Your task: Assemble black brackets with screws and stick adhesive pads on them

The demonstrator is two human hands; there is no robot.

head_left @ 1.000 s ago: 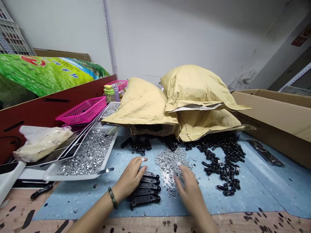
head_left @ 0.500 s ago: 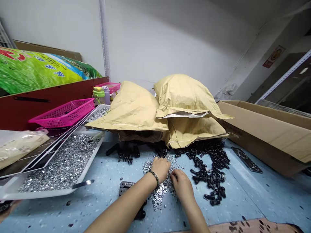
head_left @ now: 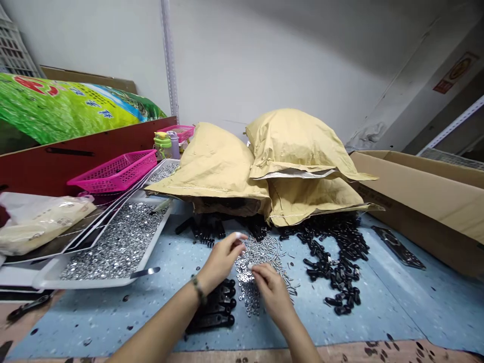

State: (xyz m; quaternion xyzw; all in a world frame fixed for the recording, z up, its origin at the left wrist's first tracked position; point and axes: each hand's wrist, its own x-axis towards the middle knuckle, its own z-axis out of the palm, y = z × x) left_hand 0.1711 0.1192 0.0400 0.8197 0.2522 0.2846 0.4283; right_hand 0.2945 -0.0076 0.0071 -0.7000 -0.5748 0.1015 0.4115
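My left hand (head_left: 223, 254), with a dark bead bracelet on its wrist, hovers at the left edge of a pile of small metal screws (head_left: 270, 249). Its thumb and fingers curl toward each other in a loose pinch, and one fingertip has a white covering. Just right of the metal nuts (head_left: 248, 292), my right hand (head_left: 270, 287) is closed in a pinch, a white tip showing at its fingers. Whatever either hand holds is too small or hidden to make out. Under my left forearm lies a row of black clamp-like parts (head_left: 217, 312), partly covered by the arm.
Black plastic parts (head_left: 336, 272) lie heaped on the right. A white tray (head_left: 145, 262) of small metal pieces stands left, near a pink basket (head_left: 113, 174). Paper sacks (head_left: 223, 161) fill the back, and a cardboard box (head_left: 423, 201) stands at right.
My left hand has lifted off the screw pile and moved left and up. My right hand has shifted slightly left and down, its fingers now pinched. The view has tilted a little.
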